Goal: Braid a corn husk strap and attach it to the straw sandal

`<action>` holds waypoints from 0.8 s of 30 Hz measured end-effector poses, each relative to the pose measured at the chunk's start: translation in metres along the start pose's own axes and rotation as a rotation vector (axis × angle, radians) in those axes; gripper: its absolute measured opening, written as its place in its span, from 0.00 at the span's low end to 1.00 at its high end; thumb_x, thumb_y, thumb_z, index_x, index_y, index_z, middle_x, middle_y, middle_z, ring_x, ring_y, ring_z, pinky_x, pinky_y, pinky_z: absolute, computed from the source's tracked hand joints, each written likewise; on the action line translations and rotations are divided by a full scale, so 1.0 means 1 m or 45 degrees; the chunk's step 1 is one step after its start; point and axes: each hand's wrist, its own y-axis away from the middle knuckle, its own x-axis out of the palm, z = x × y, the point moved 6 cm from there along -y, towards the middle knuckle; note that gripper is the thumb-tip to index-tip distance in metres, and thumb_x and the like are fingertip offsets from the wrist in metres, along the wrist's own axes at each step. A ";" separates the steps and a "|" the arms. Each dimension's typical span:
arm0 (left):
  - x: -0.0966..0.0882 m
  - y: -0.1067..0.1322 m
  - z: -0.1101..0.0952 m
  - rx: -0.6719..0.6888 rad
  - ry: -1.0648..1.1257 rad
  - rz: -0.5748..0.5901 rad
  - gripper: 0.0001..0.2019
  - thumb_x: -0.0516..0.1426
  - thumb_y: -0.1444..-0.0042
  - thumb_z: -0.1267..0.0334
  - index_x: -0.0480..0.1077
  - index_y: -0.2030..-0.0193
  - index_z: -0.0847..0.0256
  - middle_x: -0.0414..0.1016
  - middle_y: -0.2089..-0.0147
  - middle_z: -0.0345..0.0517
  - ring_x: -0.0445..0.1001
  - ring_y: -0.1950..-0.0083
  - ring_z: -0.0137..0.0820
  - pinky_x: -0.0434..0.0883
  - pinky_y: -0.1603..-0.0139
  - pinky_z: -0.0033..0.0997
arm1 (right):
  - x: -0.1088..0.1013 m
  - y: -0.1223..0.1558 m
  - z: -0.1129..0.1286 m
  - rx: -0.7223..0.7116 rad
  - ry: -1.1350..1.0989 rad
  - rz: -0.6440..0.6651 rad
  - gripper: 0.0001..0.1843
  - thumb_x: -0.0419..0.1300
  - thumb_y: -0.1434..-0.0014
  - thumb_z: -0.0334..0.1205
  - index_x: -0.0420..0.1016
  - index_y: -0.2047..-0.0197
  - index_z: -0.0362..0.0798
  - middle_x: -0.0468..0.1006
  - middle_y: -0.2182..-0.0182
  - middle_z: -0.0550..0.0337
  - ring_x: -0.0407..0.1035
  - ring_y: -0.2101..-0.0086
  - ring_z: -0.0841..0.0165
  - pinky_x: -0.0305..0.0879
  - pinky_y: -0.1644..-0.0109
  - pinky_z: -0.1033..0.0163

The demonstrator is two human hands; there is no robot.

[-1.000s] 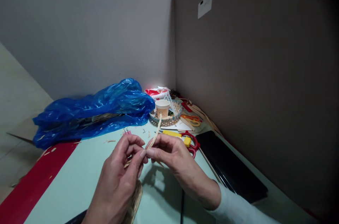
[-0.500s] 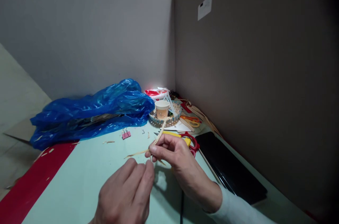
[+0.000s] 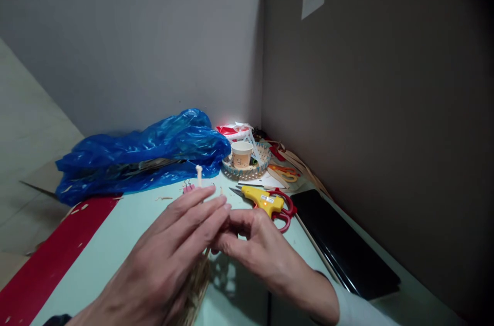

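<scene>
My left hand [image 3: 165, 254] reaches across the front with its fingers long and close together, its thumb hidden beneath. Under its palm shows a straw-coloured piece of woven or bundled strips [image 3: 197, 285], mostly covered by the hand. A pale twisted straw strip [image 3: 199, 175] stands up beyond the left fingers. My right hand [image 3: 266, 259] meets the left fingertips, thumb and forefinger pinched on a thin strip whose end is hidden behind the left hand. Just past the right hand lie a yellow glue gun [image 3: 264, 198] and red-handled scissors [image 3: 287, 210].
A blue plastic bag [image 3: 146, 154] lies at the back left. A round basket [image 3: 247, 171] holds a paper cup [image 3: 242, 155]. Orange-handled scissors [image 3: 287, 174] lie beside it. A black flat case [image 3: 347, 249] runs along the right wall, and a pink binder clip [image 3: 189, 188] sits behind my left hand.
My left hand has opened from a fist into long fingers and moved up to the right hand, covering the strips. The straw-coloured piece now shows below it. The view has shifted slightly.
</scene>
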 end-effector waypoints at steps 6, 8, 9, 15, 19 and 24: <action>-0.002 -0.010 0.010 -0.181 0.206 0.313 0.11 0.49 0.38 0.70 0.72 0.63 0.57 0.76 0.69 0.44 0.76 0.67 0.33 0.73 0.68 0.27 | -0.002 0.003 0.005 -0.014 0.263 0.007 0.07 0.61 0.41 0.35 0.81 0.67 0.45 0.80 0.71 0.61 0.70 0.69 0.69 0.63 0.63 0.66; -0.006 -0.013 0.013 -0.302 0.257 0.331 0.13 0.49 0.37 0.65 0.72 0.68 0.57 0.74 0.74 0.42 0.73 0.74 0.31 0.69 0.76 0.25 | -0.003 0.004 0.008 -0.051 0.413 0.001 0.07 0.60 0.39 0.34 0.81 0.63 0.46 0.81 0.69 0.60 0.71 0.66 0.68 0.64 0.61 0.65; -0.008 -0.013 0.014 -0.361 0.289 0.326 0.14 0.49 0.36 0.64 0.73 0.69 0.57 0.74 0.75 0.41 0.73 0.76 0.30 0.68 0.76 0.25 | -0.003 0.004 0.009 -0.072 0.473 -0.010 0.08 0.60 0.39 0.34 0.81 0.63 0.47 0.81 0.68 0.60 0.72 0.66 0.68 0.64 0.61 0.64; 0.003 0.000 0.026 -0.857 0.478 0.326 0.12 0.53 0.39 0.56 0.76 0.68 0.54 0.80 0.70 0.41 0.76 0.69 0.34 0.67 0.73 0.27 | -0.005 0.006 0.014 -0.159 0.640 -0.138 0.06 0.62 0.40 0.38 0.79 0.66 0.47 0.78 0.71 0.62 0.69 0.68 0.69 0.61 0.62 0.63; 0.013 0.011 0.031 -1.111 0.755 0.319 0.13 0.56 0.44 0.50 0.77 0.68 0.54 0.79 0.71 0.42 0.74 0.69 0.36 0.65 0.74 0.27 | -0.002 0.008 0.018 -0.245 0.678 -0.132 0.06 0.61 0.39 0.39 0.77 0.66 0.48 0.77 0.72 0.62 0.68 0.70 0.69 0.60 0.63 0.62; 0.020 0.018 0.032 -1.261 0.894 0.305 0.13 0.58 0.46 0.50 0.76 0.72 0.56 0.72 0.74 0.39 0.66 0.73 0.30 0.60 0.75 0.26 | 0.003 0.014 0.021 -0.269 0.720 -0.096 0.02 0.59 0.38 0.34 0.73 0.61 0.49 0.76 0.68 0.63 0.68 0.64 0.68 0.60 0.59 0.62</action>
